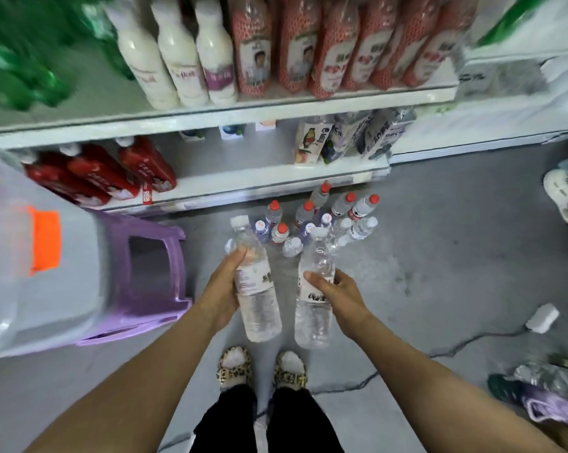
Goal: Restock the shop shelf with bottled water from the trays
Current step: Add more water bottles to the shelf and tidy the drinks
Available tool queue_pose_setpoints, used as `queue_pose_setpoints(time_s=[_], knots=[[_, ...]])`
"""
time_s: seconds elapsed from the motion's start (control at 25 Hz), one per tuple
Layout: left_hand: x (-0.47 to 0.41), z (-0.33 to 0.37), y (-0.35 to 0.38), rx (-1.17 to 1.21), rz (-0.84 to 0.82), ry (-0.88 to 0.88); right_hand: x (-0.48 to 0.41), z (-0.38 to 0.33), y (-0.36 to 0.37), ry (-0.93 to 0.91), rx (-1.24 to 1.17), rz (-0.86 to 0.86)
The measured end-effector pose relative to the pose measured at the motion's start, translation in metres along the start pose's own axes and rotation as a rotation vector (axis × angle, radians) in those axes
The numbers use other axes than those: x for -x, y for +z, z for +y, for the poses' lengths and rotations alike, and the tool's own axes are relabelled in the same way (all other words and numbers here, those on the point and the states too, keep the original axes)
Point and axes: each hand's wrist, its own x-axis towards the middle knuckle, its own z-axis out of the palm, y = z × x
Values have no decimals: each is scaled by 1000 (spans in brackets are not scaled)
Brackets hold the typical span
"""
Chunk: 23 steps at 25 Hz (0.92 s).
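Each grip is closed round one water bottle. Your left grip (225,286) wraps thumb and fingers about the labelled waist of the left bottle (259,308). Your right grip (336,294) holds the right bottle (313,317) at its label, thumb across the near side. Both bottles hang tilted, caps pointing toward the shelving, above the floor (439,256) and just ahead of your slippers (235,367).

The likeliest slip starts in the hands. The clear walls look thin and smooth, and each bottle is carried one-handed at mid-body with its heavy end hanging free. Squeeze loosely and it may slide through; squeeze hard and the wall may buckle.

A dropped bottle would probably land among the floor bottles (308,220), a tight cluster standing between you and the bottom shelf (243,183). One knock there could topple several. A step forward to reach the shelf risks the same with your toes.

The open stretch of that shelf lies between the red bottles (102,173) and the cartons (312,142). Placing two bottles at once into it could nudge either neighbour.

On your left, the purple stool (151,266) and the clear bin (30,250) resting on it sit near your elbow. Another person's shoe (562,197) stands well off to the right.
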Motion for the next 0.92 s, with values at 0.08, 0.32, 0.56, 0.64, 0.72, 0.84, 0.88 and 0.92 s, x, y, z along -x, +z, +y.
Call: queue_pose_setpoints(time_s=[0.08,0.32,0.56,0.64,0.72,0.84,0.88,0.92], knots=[[60,45,21,85,-35,-21,48,-61,9,-18,-7,-50],[227,166,65,101,-144,170,175,-226,47,-201,17,-224],[345,270,62,13,-63,552,250,-368,111,-458,0,-338],[375,301,55,38,-86,688,266,-405,134,-559,-29,-410],[412,328,45,58,-109,769,320,-444,165,-662,-72,-483],[460,370,23,77,-194,861,378,-496,212,-828,-104,-545],[473,385,13,73,-174,887,394,-511,228,-862,-127,-578],[483,399,4,78,-149,910,406,-527,243,-896,-146,-584]])
